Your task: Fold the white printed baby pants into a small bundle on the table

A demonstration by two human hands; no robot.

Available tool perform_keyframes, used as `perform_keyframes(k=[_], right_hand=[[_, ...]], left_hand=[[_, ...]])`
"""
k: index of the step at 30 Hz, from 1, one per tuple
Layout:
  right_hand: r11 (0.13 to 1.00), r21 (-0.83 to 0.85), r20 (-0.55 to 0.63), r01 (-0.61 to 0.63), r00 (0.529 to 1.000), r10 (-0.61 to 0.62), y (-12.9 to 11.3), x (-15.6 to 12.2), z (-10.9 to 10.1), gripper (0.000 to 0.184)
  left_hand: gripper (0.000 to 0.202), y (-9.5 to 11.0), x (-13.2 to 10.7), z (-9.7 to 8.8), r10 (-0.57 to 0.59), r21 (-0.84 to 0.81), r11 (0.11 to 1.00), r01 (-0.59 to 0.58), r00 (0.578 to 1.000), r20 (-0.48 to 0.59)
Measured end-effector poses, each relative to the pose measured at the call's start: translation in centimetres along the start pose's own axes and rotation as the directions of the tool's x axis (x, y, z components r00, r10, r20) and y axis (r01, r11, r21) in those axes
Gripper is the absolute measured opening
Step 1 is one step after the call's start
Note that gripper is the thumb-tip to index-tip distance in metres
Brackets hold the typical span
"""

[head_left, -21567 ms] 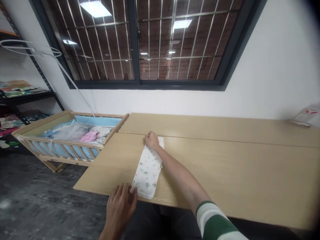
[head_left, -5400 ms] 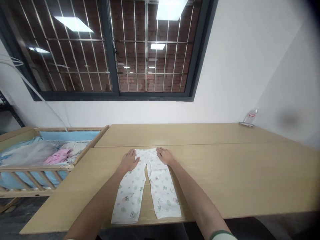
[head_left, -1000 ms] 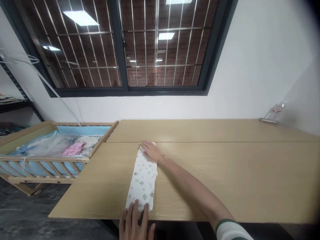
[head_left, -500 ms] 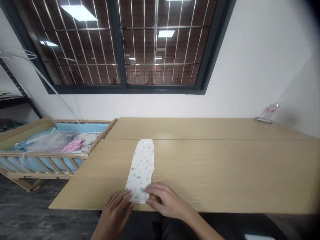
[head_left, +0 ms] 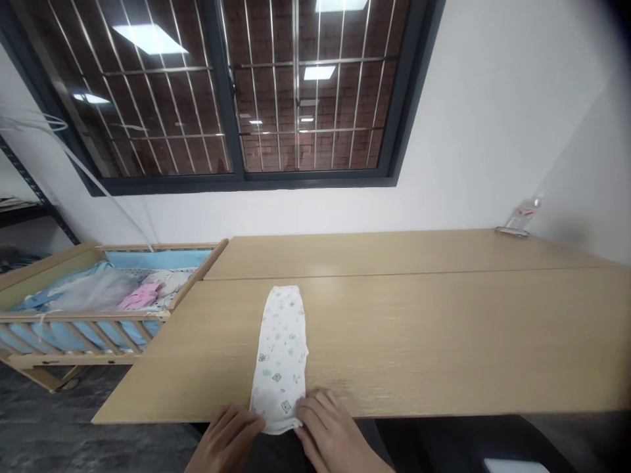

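White baby trousers (head_left: 280,348) with small printed figures lie folded lengthwise into one narrow strip on the wooden table (head_left: 444,328), running from the table's middle seam to its near edge. My left hand (head_left: 224,443) and my right hand (head_left: 330,437) both sit at the strip's near end, where the leg cuffs overhang the edge. Fingertips of each hand pinch a cuff corner, the left from the left side and the right from the right side.
A wooden baby cot (head_left: 98,295) with blue lining and pink and white clothes stands against the table's left end. A small plastic bottle (head_left: 520,213) lies at the far right corner by the wall. A barred window (head_left: 246,92) is behind the table.
My right hand left the waistband end and came back to the near cuffs beside my left hand. The trousers, spread flat with legs apart earlier, stay folded into one strip.
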State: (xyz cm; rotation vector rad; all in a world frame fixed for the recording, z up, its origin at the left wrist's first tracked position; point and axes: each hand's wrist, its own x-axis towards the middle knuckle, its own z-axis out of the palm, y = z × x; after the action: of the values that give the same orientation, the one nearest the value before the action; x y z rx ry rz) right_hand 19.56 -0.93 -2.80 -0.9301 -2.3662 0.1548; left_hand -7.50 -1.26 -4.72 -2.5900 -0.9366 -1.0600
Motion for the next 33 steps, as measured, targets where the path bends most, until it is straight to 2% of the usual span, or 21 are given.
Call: perform_keyframes(k=[3, 5, 8, 12, 17, 22, 25, 28, 31, 33], right_hand=[[0.996, 0.071, -0.026, -0.046, 0.999, 0.048, -0.5, 0.2, -1.8, 0.015], [0.985, 0.148, -0.048, -0.093, 0.994, 0.101, -0.4, 0.9, -3.0, 0.014], [0.953, 0.245, -0.081, -0.180, 0.975, 0.205, 0.9, 3.1, -4.1, 0.015], [0.900, 0.342, -0.099, -0.271, 0.942, 0.321, 4.5, 7.8, -4.2, 0.023], [0.845, 0.425, -0.129, -0.324, 0.902, 0.411, 10.9, 13.9, -2.3, 0.023], [0.812, 0.363, -0.102, -0.458, 0.846, 0.523, 16.5, 17.8, 0.9, 0.018], [0.792, 0.322, -0.071, -0.519, 0.821, 0.567, 18.5, 18.9, 2.6, 0.015], [0.789, 0.302, -0.056, -0.535, 0.816, 0.575, 19.6, 19.3, 3.9, 0.013], [0.791, 0.287, -0.049, -0.540, 0.816, 0.575, 20.2, 19.2, 4.6, 0.013], [0.796, 0.283, -0.053, -0.535, 0.820, 0.570, 20.4, 19.2, 4.6, 0.015]], left_hand=[[0.021, 0.4, 1.1, -0.6, -0.084, -0.075, 0.994, 0.078, 0.994, -0.075], [0.019, 0.2, 2.5, -0.8, -0.184, -0.133, 0.977, 0.168, 0.976, -0.116], [0.019, -0.9, 5.7, -0.9, -0.377, -0.231, 0.911, 0.341, 0.916, -0.137], [0.031, -4.7, 10.9, 0.0, -0.563, -0.304, 0.797, 0.522, 0.824, -0.064], [0.033, -10.4, 16.3, 3.3, -0.644, -0.241, 0.722, 0.649, 0.757, 0.109], [0.027, -13.7, 18.5, 7.4, -0.697, -0.118, 0.695, 0.710, 0.704, 0.134], [0.026, -14.6, 18.8, 9.2, -0.726, -0.020, 0.677, 0.735, 0.673, 0.144], [0.026, -15.0, 19.0, 10.2, -0.746, 0.072, 0.662, 0.746, 0.647, 0.159], [0.028, -14.6, 19.4, 9.9, -0.744, 0.146, 0.667, 0.731, 0.646, 0.170], [0.032, -13.5, 19.4, 9.1, -0.736, 0.192, 0.677, 0.710, 0.658, 0.161]])
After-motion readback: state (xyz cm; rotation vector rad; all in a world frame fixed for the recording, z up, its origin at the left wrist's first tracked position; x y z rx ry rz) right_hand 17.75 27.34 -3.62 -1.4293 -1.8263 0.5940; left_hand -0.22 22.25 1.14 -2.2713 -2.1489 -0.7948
